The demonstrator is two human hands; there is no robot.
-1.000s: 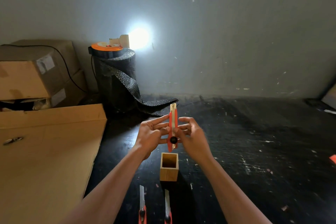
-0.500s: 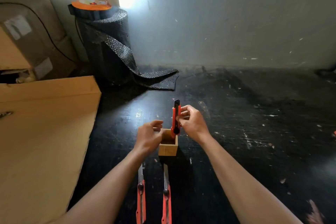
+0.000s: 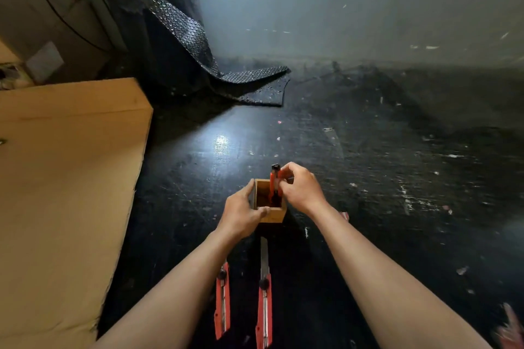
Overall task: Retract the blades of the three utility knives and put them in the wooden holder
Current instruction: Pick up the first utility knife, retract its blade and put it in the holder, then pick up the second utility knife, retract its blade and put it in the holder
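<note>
Orange utility knife [image 3: 274, 183] stands upright, half inside the square wooden holder [image 3: 270, 214], pinched in my right hand [image 3: 302, 190]; my left hand [image 3: 241, 214] grips the holder's side.

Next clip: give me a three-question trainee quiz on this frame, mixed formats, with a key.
1. True or false: the left hand grips the wooden holder.
2. How many utility knives lie on the floor near the forearms? A) one B) two C) three
3. Fill in: the right hand lowers an orange knife into the ____.

Key:
1. True; its thumb crosses the front wall.
2. B: the left knife and the middle knife, the latter's blade clearly extended.
3. Holder.
</note>
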